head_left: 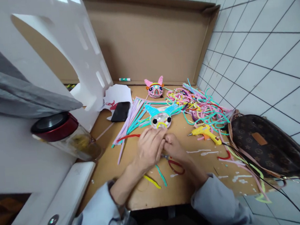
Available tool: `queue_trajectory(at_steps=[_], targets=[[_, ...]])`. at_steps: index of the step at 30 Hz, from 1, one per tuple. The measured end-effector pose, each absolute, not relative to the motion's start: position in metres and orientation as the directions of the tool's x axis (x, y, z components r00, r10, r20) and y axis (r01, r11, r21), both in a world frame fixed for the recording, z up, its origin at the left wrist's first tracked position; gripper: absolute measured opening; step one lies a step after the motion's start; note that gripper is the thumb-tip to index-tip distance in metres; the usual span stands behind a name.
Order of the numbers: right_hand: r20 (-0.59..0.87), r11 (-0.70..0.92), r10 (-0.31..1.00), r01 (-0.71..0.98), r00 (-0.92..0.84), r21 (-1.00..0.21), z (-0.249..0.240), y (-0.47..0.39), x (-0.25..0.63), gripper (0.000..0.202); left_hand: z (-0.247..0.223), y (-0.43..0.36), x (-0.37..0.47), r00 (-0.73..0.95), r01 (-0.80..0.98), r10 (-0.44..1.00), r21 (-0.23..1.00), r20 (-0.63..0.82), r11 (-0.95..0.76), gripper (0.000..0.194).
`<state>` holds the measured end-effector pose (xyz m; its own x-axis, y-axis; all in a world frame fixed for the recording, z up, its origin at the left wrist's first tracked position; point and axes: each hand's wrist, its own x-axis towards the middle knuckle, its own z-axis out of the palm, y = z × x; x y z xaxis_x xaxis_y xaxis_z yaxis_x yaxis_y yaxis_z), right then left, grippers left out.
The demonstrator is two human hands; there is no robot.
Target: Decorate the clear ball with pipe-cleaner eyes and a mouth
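In the middle of the table my left hand (149,145) and my right hand (174,147) are pressed together, fingers closed; whatever they hold is hidden. A red pipe cleaner (128,137) reaches left from behind my left hand; whether it is gripped I cannot tell. Just beyond the fingertips sits a clear craft animal head (162,117) with blue horns, black eyes and a yellow mouth. Under my right wrist lie scissors (175,166) with red handles. A yellow pipe cleaner (152,181) and a teal pipe cleaner (161,175) rest nearer to me.
A pink-horned craft head (155,88) stands behind, beside tangled pipe cleaners (201,105). Right are a yellow glue gun (206,133) and a brown bag (269,148). Left are straight pipe cleaners (130,121), a black phone (121,111) and a red-lidded jar (68,136).
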<state>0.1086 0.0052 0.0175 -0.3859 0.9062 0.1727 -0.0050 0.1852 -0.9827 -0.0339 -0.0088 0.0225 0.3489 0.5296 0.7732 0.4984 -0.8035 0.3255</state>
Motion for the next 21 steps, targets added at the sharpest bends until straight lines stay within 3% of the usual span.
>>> queue_trajectory(at_steps=[4,10,16,19,21], targets=[[0.223,0.264,0.869,0.031,-0.441,-0.964,0.031,0.004,0.117,0.033,0.019,-0.005,-0.035,0.308,0.697,0.721,0.369,0.620,-0.615,0.035],[0.130,0.189,0.859,0.071,-0.496,-0.980,0.037,0.011,0.132,0.036,0.012,-0.006,-0.044,0.339,0.676,0.694,0.349,0.635,-0.649,0.036],[0.075,0.082,0.975,0.028,-0.208,-0.996,0.033,-0.005,0.159,0.043,0.013,-0.001,-0.052,0.233,0.620,0.700,0.451,0.675,-0.641,0.036],[0.177,0.194,0.980,0.269,-0.087,-0.943,0.027,-0.035,0.168,0.036,0.017,-0.003,-0.051,0.144,0.542,0.771,0.603,0.620,-0.586,0.037],[0.232,0.266,0.964,0.552,-0.131,-0.790,0.016,-0.056,0.169,0.027,0.020,-0.004,-0.049,0.058,0.449,0.832,0.729,0.552,-0.516,0.036]])
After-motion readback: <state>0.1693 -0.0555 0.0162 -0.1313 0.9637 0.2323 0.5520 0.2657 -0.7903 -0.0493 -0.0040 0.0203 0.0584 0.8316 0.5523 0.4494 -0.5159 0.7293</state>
